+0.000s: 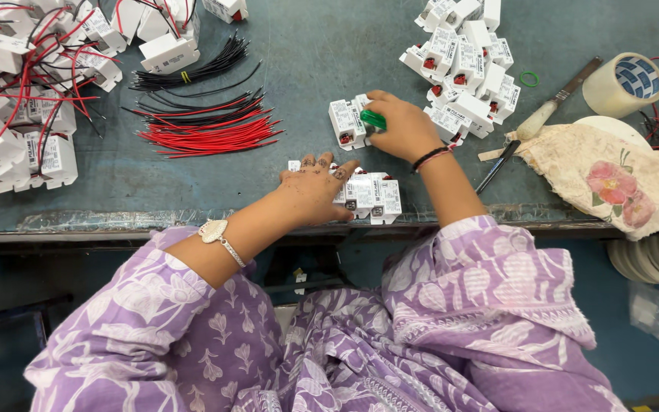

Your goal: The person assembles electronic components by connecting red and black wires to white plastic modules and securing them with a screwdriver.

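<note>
Head view: right hand [404, 128] fingers grip a green tool [373, 119], seemingly against a white module [347, 123]; left hand [316, 191] lies open on modules [375, 197].

one view only, head camera, worn by the seated person and looking almost straight down over the lap onto the front edge of the grey-green worktable [306, 46], the far side of the table at the top of the frame. it sits close: both forearms enter from the bottom centre, the left hand [310, 191] and right hand [402, 126] land mid-frame, and the purple patterned clothing [451, 320] fills the lower half. no second view, so no shared region to note.
</note>
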